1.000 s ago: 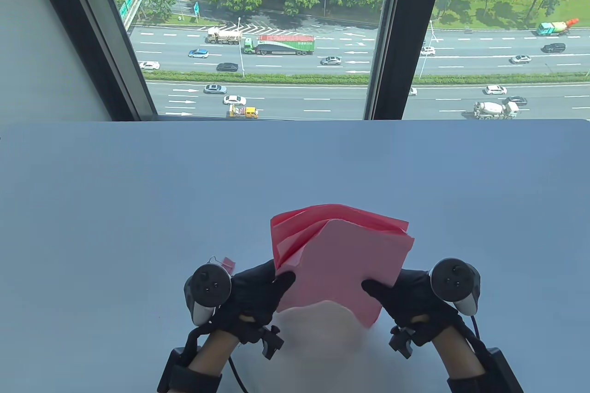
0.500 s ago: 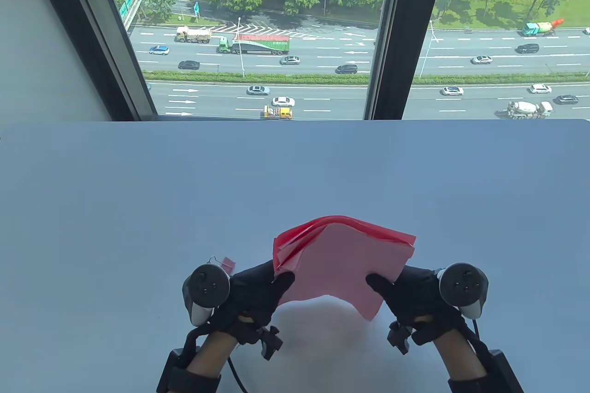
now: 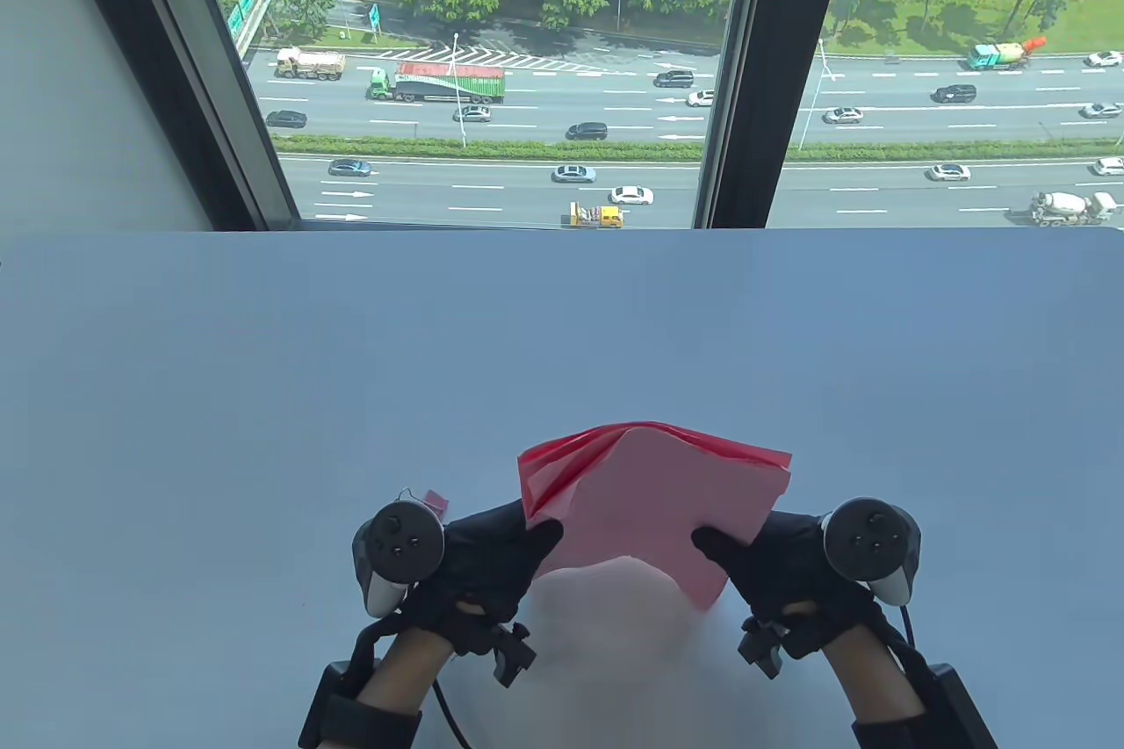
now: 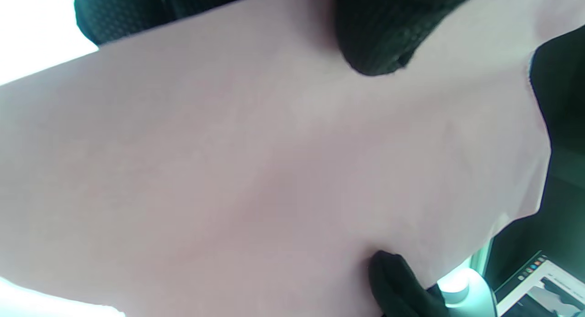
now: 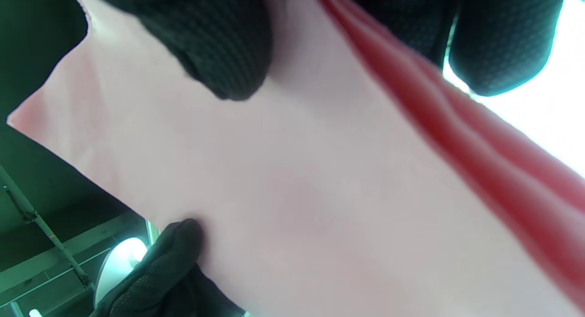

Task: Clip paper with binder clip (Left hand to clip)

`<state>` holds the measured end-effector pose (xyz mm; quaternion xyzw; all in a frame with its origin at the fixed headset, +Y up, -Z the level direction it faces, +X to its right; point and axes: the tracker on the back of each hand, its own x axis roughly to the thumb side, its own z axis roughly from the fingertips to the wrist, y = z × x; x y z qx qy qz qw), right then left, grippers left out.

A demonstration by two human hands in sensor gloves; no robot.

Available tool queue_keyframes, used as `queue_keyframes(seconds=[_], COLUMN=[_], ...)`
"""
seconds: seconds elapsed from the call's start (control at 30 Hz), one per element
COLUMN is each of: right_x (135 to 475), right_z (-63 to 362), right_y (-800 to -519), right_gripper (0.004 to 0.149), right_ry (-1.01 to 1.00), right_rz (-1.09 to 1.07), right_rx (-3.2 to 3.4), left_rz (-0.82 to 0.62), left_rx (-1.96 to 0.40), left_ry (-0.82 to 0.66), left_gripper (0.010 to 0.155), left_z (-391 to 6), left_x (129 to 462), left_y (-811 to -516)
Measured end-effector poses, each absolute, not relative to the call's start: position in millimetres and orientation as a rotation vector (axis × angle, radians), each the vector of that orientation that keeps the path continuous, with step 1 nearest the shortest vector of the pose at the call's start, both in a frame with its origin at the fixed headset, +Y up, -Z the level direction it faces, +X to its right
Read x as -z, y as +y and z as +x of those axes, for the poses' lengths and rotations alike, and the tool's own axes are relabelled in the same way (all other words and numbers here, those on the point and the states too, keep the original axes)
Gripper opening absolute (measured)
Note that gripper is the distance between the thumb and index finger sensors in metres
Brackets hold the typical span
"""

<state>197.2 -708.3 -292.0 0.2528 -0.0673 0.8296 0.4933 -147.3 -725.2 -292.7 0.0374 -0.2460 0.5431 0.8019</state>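
A stack of pink paper sheets (image 3: 654,499) is held up off the table between both hands. My left hand (image 3: 518,543) grips its left edge with the thumb on top. My right hand (image 3: 733,556) grips its right edge the same way. The sheets fan apart at the far left edge. A small pink binder clip (image 3: 435,503) lies on the table just behind my left hand's tracker. In the left wrist view the paper (image 4: 274,171) fills the frame under my thumb (image 4: 379,38). In the right wrist view the paper (image 5: 297,193) shows red layered edges.
The pale blue table (image 3: 263,389) stretches out to a window sill at the back. Behind it a window looks down on a busy road.
The stack has dropped slightly and its fanned far edge has closed up. My right hand shifted a little outward, then back. The clip has not moved.
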Motion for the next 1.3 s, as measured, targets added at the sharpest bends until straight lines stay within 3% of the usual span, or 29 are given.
queue_keyframes(seconds=[0.13,0.33,0.93,1.3], right_x=[295,298,306,305], right_z=[198,202,217,214], right_y=[-715,-715,-725,-726], right_gripper=[0.046,0.05,0.068,0.077], right_ry=[-0.098,-0.11,-0.087,-0.045], right_rz=[0.608,0.574,0.418,0.417], right_rx=[-2.082,-2.017,-2.01,-1.996], left_rz=[-0.062,-0.002,-0.087,-0.088], left_rx=[-1.088,-1.176,-1.665,-1.801], left_ry=[-0.519,-0.514,-0.329,-0.288], left_gripper=[0.05,0.049,0.048,0.048], left_z=[-148,-151,-171,-174], left_x=[296,297,307,305], left_y=[-731,-727,-741,-743])
